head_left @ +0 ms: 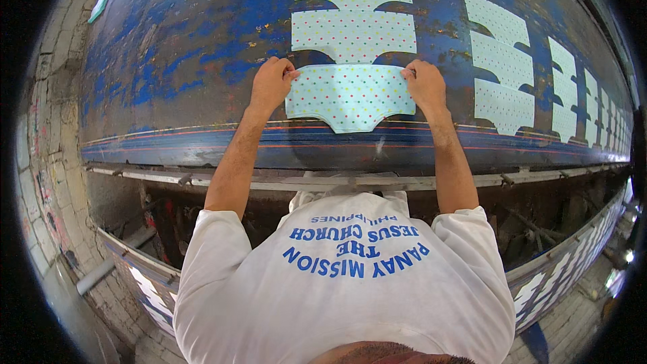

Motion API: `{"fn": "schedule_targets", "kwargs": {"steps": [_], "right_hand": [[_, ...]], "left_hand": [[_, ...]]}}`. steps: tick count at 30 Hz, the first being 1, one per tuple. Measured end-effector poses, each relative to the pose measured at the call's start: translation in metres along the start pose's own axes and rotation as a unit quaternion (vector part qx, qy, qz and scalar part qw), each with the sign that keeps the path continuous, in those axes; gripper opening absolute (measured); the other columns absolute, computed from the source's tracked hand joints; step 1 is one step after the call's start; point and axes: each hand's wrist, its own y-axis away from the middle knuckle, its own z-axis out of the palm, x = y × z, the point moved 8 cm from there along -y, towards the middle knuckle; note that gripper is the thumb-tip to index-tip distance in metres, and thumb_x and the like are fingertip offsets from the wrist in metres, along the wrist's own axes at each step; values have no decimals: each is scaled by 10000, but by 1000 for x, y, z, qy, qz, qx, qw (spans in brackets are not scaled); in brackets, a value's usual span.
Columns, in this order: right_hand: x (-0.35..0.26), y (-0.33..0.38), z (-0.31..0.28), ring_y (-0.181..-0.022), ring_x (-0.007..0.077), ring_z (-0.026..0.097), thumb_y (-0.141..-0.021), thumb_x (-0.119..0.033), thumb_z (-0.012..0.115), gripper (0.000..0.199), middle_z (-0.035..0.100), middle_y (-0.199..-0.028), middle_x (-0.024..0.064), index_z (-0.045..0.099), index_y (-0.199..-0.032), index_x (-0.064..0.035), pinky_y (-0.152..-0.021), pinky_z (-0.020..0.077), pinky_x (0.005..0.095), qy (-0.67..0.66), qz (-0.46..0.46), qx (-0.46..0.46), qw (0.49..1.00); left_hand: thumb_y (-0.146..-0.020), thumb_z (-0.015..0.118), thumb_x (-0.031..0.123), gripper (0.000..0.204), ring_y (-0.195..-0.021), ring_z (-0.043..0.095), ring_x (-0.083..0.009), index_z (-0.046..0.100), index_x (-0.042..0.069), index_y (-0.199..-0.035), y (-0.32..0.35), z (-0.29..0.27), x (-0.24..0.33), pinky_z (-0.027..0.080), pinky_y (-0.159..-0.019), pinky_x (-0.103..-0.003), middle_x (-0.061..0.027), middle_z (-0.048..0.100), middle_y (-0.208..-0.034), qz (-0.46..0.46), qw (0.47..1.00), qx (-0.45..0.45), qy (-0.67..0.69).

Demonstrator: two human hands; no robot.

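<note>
A: Where's the panel (350, 98)?
B: On the dark table (175, 87), near its close edge and in front of the person, directly below the middle panel (354, 32).
A: And the hands?
B: Both are pinched closed on it — left hand (274, 84) at the upper left corner, right hand (424, 86) at the upper right.
A: Why the corners?
B: Presumably to stretch the straight top edge taut and level; the tapered end hangs free toward the person.
A: Does it touch the one above?
B: Its top edge meets that panel's narrow tip; whether they overlap, I can't tell.
A: Why so tidy?
B: The column (500, 71) to the right has the same stacking, and more recede beyond it — so likely the spacing is meant to match. The striped lines (269, 145) along the edge may help alignment.
</note>
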Motion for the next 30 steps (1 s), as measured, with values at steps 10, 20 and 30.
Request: {"fn": "schedule_targets", "kwargs": {"steps": [10,20,30], "right_hand": [[7,7,-1,-944,334,633,-922,-220,720,187,687,-973,126,700,-1028,-67,-830,474,466,-29,-134,30,990],[-19,38,-26,-845,313,692,-912,-132,731,109,707,-909,137,707,-1001,-75,-751,535,471,-163,-171,-39,971],[7,-52,-70,-787,288,696,-888,-115,765,203,740,-915,155,759,-1078,-43,-741,538,381,-194,-81,65,975]], "left_hand": [[-962,687,160,159,-1053,613,-340,645,49,-1067,8,-2,26,504,-900,-443,-114,653,-1057,35,997,22,-66],[-1012,628,85,62,-811,645,-289,620,23,-1014,39,-36,123,506,-755,-377,-139,669,-938,38,994,89,49],[-972,691,111,138,-765,648,-212,686,1,-1054,-42,-82,71,511,-712,-340,-125,704,-905,-1,982,169,79]]}}
